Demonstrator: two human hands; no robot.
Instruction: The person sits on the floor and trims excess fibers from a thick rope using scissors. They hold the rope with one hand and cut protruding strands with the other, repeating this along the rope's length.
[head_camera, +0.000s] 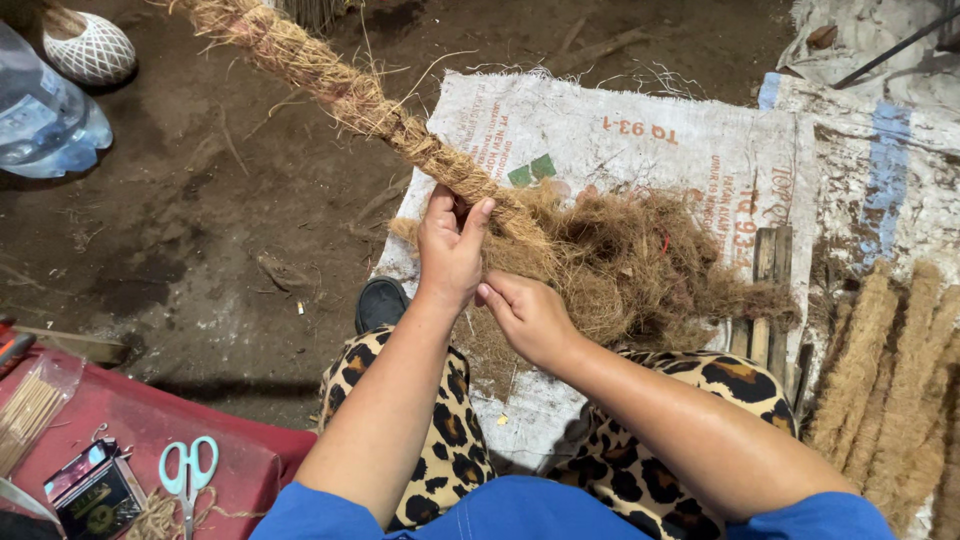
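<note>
Nearest us, our right hand (530, 315) pinches loose coconut fibre (620, 265) at the pole's lower end, fingers closed on the strands. Just beyond, our left hand (452, 245) is clamped around the fibre-wrapped pole (350, 95), whose long axis runs up and away to the left, over the white woven sack (620, 130) on the dirt floor (200, 220).

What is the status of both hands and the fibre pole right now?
Left hand shut on fibre-wrapped pole. Right hand pressing loose coir pile at the pole's unwrapped end. Nothing blocking.
</note>
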